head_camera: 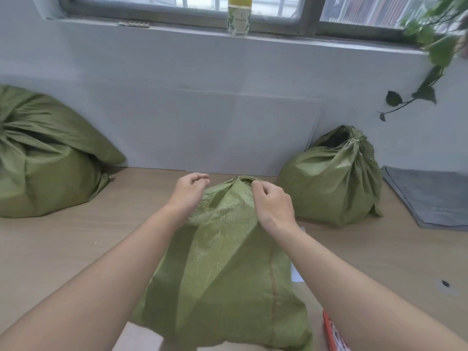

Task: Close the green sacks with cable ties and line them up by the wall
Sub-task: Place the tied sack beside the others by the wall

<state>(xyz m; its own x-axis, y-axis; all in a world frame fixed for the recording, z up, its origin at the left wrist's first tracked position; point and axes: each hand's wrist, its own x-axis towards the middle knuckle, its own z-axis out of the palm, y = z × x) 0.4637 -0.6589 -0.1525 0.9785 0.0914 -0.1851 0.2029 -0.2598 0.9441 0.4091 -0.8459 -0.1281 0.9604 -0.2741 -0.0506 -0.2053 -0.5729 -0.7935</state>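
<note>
A green woven sack [228, 262] stands on the floor right in front of me, its neck bunched together at the top. A thin pale cable tie [239, 178] shows at the gathered neck. My right hand [272, 203] has its fingers curled against the right side of the neck, pinching at the tie or the fabric. My left hand [188, 192] hovers just left of the neck with loosely curled fingers and holds nothing I can see. Two more green sacks sit by the wall: a big one [45, 160] at the left and a tied one [334, 178] at the right.
White wall [202, 117] under a window sill with a bottle [238, 19] on it. A trailing plant [430, 46] hangs at the upper right. A grey mat [430, 198] lies at the right. A red-edged packet [331, 333] lies on the wooden floor [63, 244] near my right arm.
</note>
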